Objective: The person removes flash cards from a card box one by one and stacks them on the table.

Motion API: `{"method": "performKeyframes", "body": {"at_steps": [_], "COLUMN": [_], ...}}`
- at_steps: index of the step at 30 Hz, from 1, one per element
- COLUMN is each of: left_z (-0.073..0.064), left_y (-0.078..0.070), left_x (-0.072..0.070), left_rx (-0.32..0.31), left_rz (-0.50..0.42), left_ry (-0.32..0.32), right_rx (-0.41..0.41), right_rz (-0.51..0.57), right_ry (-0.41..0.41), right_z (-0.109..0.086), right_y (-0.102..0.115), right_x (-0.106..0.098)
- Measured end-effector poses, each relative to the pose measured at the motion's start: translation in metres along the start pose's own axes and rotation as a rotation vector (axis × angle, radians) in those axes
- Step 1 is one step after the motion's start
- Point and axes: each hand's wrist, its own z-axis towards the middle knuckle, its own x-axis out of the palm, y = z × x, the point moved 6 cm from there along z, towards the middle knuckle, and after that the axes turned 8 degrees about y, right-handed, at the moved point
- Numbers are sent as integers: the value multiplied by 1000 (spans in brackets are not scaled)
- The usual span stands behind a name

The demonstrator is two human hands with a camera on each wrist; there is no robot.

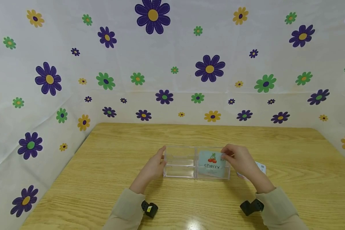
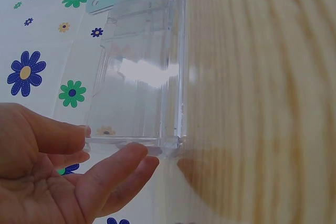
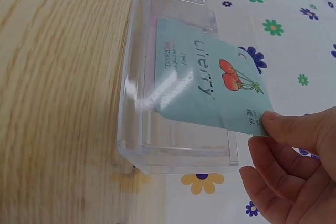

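A clear plastic box with two side-by-side compartments [image 1: 179, 172] stands on the wooden table. My left hand [image 1: 154, 166] is at its left end; in the left wrist view, fingertips [image 2: 137, 151] touch the end wall without wrapping round it. With thumb and finger, my right hand [image 1: 240, 158] pinches the upper right corner of a pale green card [image 1: 205, 159] printed "cherry" with red cherries. That card leans tilted back, its lower part inside the right compartment. In the right wrist view, a pinkish edge [image 3: 152, 51] shows behind the card [image 3: 184, 85].
Beside my right wrist, partly hidden by it, white cards [image 1: 261, 167] lie on the table [image 1: 126, 137]. A white cloth [image 1: 172, 41] with purple, green and yellow flowers hangs behind and at both sides. Black wrist cameras [image 1: 150, 209] sit on both wrists.
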Motion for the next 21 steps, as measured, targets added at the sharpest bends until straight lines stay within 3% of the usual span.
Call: {"method": "performKeyframes", "body": {"at_steps": [10,21], "left_z": [0,0], "left_y": [0,0], "left_x": [0,0], "left_rx": [10,1], "left_rz": [-13,10], "left_ry": [-1,0], "right_rx": [56,48], "right_rz": [-29,-43], "right_ry": [-39,-80], "right_z": [-1,-1], "right_y": [-4,-4], "right_x": [-3,-6]}}
